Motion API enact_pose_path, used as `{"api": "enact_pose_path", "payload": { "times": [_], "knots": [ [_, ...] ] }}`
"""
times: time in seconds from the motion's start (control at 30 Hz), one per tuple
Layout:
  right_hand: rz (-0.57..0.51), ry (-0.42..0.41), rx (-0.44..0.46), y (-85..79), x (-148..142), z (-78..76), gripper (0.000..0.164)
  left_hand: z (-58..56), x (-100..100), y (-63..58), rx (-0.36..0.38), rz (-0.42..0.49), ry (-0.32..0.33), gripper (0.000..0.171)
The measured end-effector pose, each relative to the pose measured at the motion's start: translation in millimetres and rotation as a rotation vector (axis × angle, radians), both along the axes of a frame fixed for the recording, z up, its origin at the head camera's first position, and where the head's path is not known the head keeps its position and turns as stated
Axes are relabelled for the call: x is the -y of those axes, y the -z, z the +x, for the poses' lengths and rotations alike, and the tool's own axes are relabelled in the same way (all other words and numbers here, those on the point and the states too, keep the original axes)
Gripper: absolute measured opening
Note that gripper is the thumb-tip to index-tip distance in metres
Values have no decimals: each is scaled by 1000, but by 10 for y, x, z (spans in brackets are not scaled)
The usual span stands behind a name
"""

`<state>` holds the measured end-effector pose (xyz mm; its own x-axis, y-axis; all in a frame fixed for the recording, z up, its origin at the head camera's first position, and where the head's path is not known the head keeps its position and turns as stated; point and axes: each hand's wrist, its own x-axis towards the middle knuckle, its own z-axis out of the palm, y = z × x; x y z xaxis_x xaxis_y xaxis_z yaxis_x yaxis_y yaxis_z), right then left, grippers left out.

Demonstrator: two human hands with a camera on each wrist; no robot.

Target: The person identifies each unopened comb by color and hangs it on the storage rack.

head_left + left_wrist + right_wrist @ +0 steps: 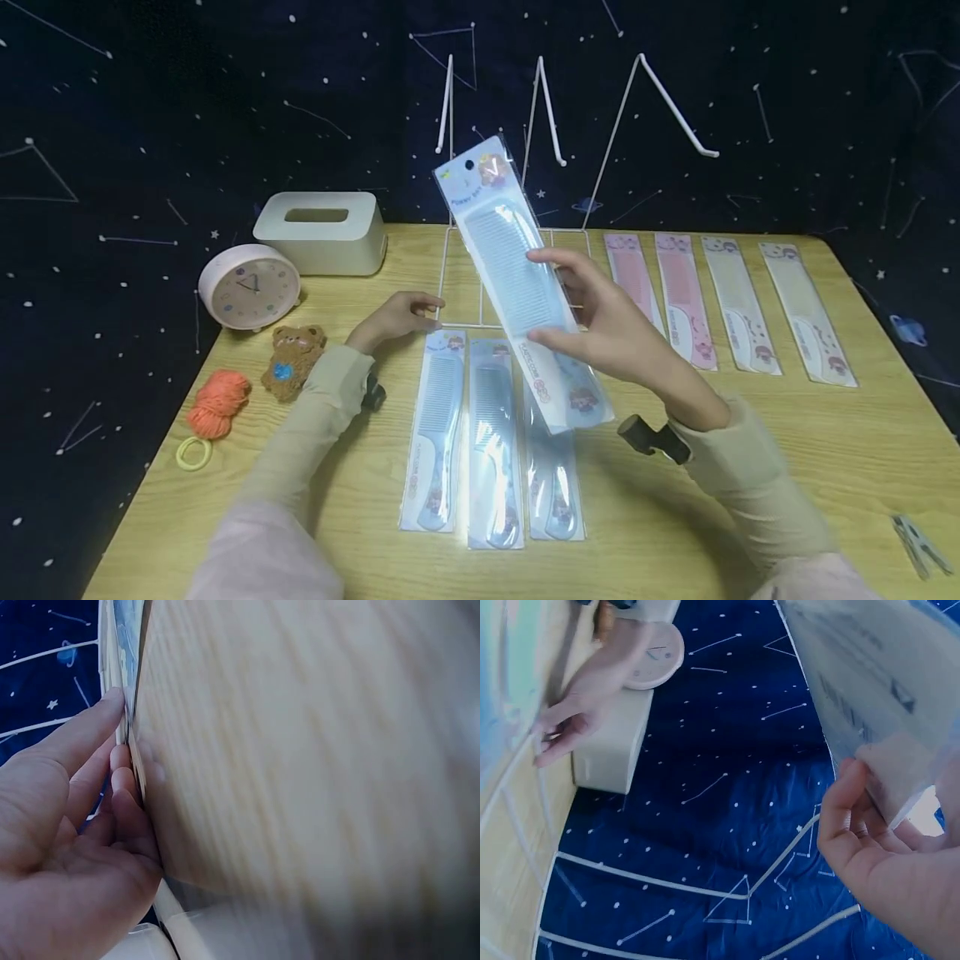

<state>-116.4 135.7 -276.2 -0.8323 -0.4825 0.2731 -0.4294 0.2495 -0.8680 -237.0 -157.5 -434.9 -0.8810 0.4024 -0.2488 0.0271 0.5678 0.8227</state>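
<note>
My right hand point(611, 325) holds up a blue comb in a clear packet point(513, 275), tilted, thumb and fingers at its side edges. In the right wrist view the packet's printed back point(885, 690) faces the camera, with the right hand point(885, 855) curled at its edge. At the near left corner of a white wire rack point(459, 325), my left hand point(401, 317) pinches the base wire. The left wrist view has the left hand's point(67, 795) thumb and fingertips on that wire. Three more packaged blue combs point(435, 433) lie before the rack, the right one partly covered by the raised packet.
Two pink packaged combs point(684, 300) and two whitish ones point(806, 317) lie at right. Three white hooks point(551, 112) rise at the back. On the left are a tissue box point(322, 250), clock point(251, 287), bear point(296, 358), orange yarn point(217, 404) and yellow ring point(193, 454). A clothespin point(921, 546) lies front right.
</note>
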Motion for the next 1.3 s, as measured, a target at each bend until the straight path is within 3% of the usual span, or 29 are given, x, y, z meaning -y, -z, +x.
{"api": "enact_pose_path", "payload": {
  "times": [0.2,0.53,0.73,1.07,1.3],
  "knots": [
    [-22,-39,6,-89,191,-175,74,-3,-15,29,13,-4,-17,47],
    [19,-14,8,-35,313,-371,74,-11,44,35,-37,36,17,46],
    [55,51,18,84,406,-676,65,-30,19,44,-7,26,1,47],
    [19,103,101,310,562,-1268,59,6,-10,19,13,-5,1,48],
    [-78,70,177,446,571,-1464,58,-18,-1,30,24,6,-16,48]
  ]
}}
